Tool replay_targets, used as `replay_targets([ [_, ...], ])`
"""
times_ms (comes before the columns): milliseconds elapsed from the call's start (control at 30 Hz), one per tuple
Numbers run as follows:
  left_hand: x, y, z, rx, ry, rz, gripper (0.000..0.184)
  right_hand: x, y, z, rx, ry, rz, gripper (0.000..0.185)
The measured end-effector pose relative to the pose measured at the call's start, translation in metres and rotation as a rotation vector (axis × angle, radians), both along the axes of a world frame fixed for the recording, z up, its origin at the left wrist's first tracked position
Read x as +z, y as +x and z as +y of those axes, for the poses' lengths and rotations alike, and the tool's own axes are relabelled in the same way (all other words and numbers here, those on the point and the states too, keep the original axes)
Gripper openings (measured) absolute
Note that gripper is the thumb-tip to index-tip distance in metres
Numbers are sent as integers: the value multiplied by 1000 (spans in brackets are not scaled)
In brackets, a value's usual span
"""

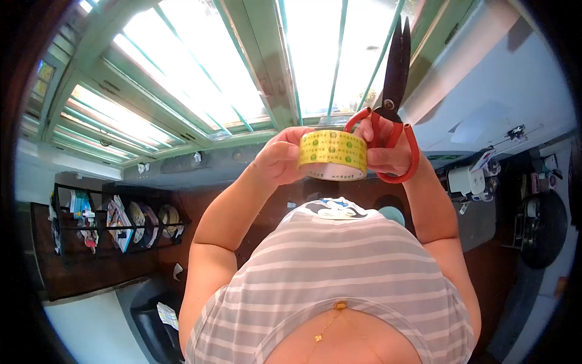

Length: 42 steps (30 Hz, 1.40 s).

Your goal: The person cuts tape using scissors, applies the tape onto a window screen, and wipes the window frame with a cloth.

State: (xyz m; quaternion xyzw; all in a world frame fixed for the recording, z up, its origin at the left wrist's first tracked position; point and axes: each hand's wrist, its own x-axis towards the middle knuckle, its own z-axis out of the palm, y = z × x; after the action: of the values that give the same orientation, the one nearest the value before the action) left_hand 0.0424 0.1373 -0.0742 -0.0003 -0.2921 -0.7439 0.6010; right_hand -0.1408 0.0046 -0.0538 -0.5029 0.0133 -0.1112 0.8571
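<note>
A roll of yellow tape (333,149) with small green marks is held up in front of the chest, its cardboard core showing underneath. My left hand (284,156) grips the roll's left side. At its right side is my right hand (388,148), which also holds scissors (394,79) with red handles. The fingers pass through and around the handles, and the dark blades point upward, close together. Part of the right fingers is hidden behind the handles and the roll.
Green-framed windows (267,73) with bars stretch across the top, above a ledge (224,159). A dark rack (121,224) with papers and hats stands at the left. On the right are a white appliance (465,181) and a round black object (544,230).
</note>
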Motion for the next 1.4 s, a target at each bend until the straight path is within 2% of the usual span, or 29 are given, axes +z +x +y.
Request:
replay_targets([
  [167, -5, 10, 1, 32, 101, -219, 15, 6, -4, 1, -57, -132, 71, 27],
  [267, 2, 8, 2, 38, 143, -298, 15, 9, -7, 3, -83, -190, 94, 28],
  [400, -3, 11, 1, 9, 97, -292, 14, 7, -6, 0, -124, -237, 62, 29],
  [500, 3, 10, 2, 43, 130, -310, 17, -3, -5, -15, 61, -7, -7, 26],
  [633, 8, 4, 5, 120, 145, -357, 20, -9, -1, -15, 54, 118, -145, 27],
  [733, 17, -4, 8, 185, 204, -407, 17, -14, 0, -13, 3, 137, -191, 28],
  [967, 26, -17, 9, 223, 287, -426, 10, -25, -5, -16, 64, 171, -209, 28],
  [1167, 45, -32, 14, 297, 374, -496, 13, -29, -7, -16, 87, 247, -238, 27],
  [1400, 50, -37, 18, 276, 365, -483, 18, -31, -8, -14, 108, 298, -270, 26],
])
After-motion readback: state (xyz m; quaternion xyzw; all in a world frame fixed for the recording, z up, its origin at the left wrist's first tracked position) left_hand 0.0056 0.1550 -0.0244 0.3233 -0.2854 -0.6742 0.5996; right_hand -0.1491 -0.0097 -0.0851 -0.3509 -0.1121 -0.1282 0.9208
